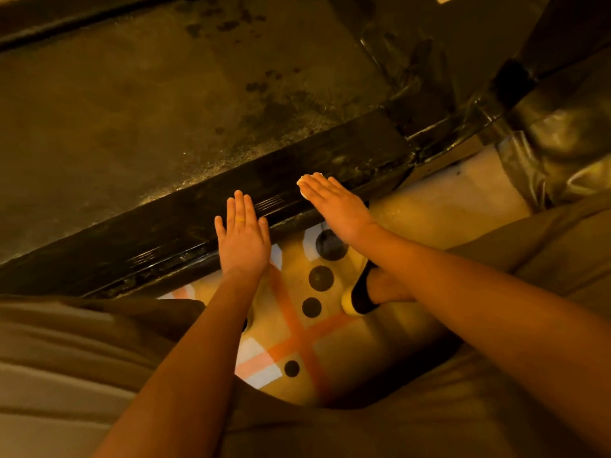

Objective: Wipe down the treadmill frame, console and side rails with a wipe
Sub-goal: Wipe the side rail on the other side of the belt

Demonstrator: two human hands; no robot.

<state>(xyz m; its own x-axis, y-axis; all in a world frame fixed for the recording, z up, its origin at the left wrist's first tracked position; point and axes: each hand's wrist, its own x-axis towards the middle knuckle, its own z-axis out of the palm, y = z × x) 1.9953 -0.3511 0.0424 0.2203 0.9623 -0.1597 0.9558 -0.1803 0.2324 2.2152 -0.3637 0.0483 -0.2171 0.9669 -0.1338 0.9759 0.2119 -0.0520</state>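
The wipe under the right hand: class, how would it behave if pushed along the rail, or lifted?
The wipe lies flattened under the right hand, so it is probably thin and floppy, and would droop if lifted. The side rail looks glossy, so the wipe should slide easily when pushed, though it may bunch up.

The treadmill's side rail (185, 223) is a long, glossy black strip that runs slantwise from lower left to upper right, with ribbed patches and smeared streaks. Just beyond it lies the belt (165, 104), dull, dusty and blotched with dark spots. At the upper right the rail meets the black frame (426, 81). A small white wipe (302, 191) lies flat on the rail, mostly hidden under the straight fingers of the right hand (334, 206), which press on it.
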